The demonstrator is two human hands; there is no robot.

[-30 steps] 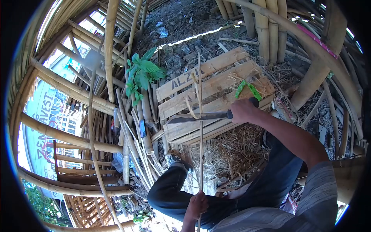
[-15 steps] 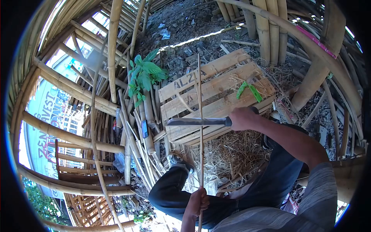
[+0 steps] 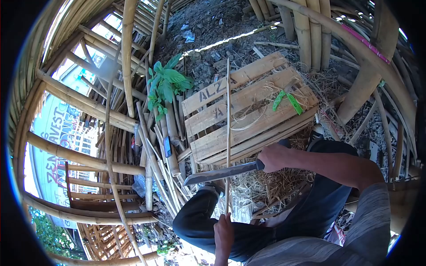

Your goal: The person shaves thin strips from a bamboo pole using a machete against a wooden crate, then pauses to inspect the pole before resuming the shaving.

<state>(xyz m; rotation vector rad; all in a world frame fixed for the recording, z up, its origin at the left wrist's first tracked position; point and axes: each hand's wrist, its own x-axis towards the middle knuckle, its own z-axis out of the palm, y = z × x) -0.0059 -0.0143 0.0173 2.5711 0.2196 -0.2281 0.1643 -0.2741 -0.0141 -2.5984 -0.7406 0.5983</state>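
Observation:
My right hand (image 3: 276,157) is closed round the dark handle of a machete (image 3: 217,174), whose blade points left. The blade crosses a long, thin bamboo strip (image 3: 228,106) not far above my left hand. Down near my lap, my left hand (image 3: 223,232) grips the strip's lower end. The strip's upper part reaches over a slatted wooden crate (image 3: 253,106) with dark letters on it. Thin curled shavings and a bright green object (image 3: 286,103) in two long pieces lie on the crate.
Straw-like shavings (image 3: 275,181) cover the ground by my legs. A leafy plant (image 3: 166,84) and cut bamboo pieces (image 3: 171,146) stand to the left, with a phone-like object (image 3: 167,146) among them. Bamboo poles (image 3: 84,162) frame the left side; thicker posts (image 3: 313,35) rise behind.
The machete has moved down along the strip towards my left hand, its tip now lower. A curled shaving that hung by the strip now appears on the crate.

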